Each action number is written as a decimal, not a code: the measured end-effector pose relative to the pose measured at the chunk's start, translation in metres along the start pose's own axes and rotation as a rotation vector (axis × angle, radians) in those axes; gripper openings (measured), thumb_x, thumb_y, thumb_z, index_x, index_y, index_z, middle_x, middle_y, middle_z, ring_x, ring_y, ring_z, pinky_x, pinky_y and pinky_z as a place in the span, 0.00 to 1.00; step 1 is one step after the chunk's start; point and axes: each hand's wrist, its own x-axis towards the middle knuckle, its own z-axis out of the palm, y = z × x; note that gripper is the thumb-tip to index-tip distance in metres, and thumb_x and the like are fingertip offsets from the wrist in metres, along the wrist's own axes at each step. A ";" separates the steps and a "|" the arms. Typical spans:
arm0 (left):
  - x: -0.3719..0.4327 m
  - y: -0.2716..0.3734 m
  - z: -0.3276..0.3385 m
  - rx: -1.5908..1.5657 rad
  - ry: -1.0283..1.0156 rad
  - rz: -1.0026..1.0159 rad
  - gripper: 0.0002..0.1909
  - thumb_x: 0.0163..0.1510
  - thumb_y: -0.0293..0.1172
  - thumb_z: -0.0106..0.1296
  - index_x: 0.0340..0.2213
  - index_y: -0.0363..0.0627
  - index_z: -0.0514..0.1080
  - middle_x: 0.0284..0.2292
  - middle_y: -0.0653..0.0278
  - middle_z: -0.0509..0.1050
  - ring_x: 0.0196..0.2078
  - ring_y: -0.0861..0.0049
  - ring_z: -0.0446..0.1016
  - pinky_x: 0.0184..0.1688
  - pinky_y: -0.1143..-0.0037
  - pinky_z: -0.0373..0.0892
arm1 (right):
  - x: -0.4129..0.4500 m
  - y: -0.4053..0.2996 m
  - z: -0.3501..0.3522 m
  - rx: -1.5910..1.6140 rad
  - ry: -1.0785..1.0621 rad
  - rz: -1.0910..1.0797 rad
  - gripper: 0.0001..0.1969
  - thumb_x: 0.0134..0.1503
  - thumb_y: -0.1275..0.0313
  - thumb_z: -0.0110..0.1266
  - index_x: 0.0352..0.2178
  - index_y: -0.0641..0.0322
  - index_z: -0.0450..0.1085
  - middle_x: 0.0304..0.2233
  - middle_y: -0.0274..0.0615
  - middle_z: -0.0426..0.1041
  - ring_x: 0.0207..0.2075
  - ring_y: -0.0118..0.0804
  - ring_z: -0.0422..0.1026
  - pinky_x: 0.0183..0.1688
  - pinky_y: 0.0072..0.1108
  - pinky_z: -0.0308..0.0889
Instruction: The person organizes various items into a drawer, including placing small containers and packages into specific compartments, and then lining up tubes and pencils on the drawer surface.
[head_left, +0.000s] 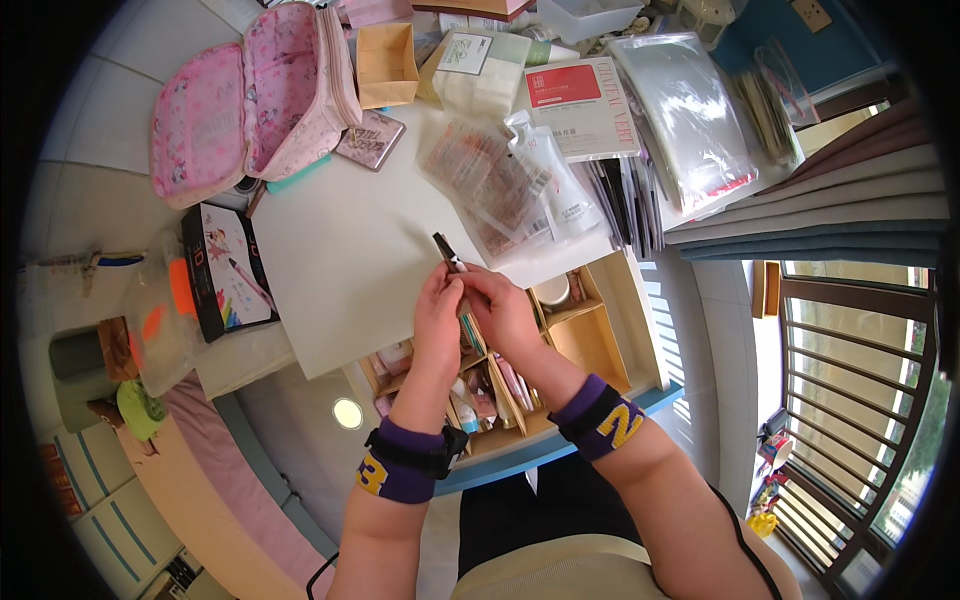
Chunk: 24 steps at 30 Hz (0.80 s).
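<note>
My left hand (438, 311) and my right hand (495, 304) meet above the front edge of a white desk (345, 255), both closed on a slim dark pen-like item (444, 247) with a white part near the fingers. Its exact kind cannot be told. Below my hands an open drawer (645, 360) holds cardboard dividers with tubes, bottles and a round white-lidded jar (553, 291). Clear plastic packets (495, 180) and a white spouted pouch (555, 180) lie beyond my right hand.
An open pink cosmetic case (292, 105) stands at the back left, beside a small cardboard box (386, 64) and a makeup palette (373, 140). A boxed 3D pen set (229, 270) sits at left. A tissue pack (480, 71), a white-and-red box (581, 109) and clear plastic sleeves (679, 112) crowd the back right.
</note>
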 end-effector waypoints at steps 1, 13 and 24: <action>-0.006 -0.006 0.001 0.017 0.019 -0.003 0.20 0.52 0.26 0.40 0.48 0.34 0.57 0.42 0.65 0.65 0.43 0.81 0.63 0.46 0.80 0.59 | -0.006 -0.003 -0.005 0.034 -0.028 0.072 0.11 0.45 0.80 0.47 0.32 0.62 0.69 0.36 0.44 0.70 0.37 0.46 0.67 0.39 0.26 0.64; -0.107 -0.107 -0.003 0.312 -0.089 -0.008 0.24 0.51 0.24 0.43 0.50 0.34 0.52 0.46 0.58 0.58 0.47 0.73 0.60 0.49 0.78 0.57 | -0.125 0.020 -0.060 -0.177 -0.220 0.109 0.11 0.41 0.81 0.50 0.30 0.59 0.71 0.33 0.48 0.70 0.36 0.48 0.67 0.39 0.28 0.63; -0.111 -0.157 0.004 0.194 -0.040 -0.520 0.23 0.55 0.33 0.39 0.50 0.36 0.53 0.45 0.60 0.62 0.48 0.75 0.60 0.47 0.80 0.57 | -0.179 0.069 -0.051 -0.339 -0.355 0.279 0.14 0.44 0.77 0.45 0.36 0.69 0.64 0.39 0.57 0.65 0.41 0.55 0.63 0.44 0.33 0.60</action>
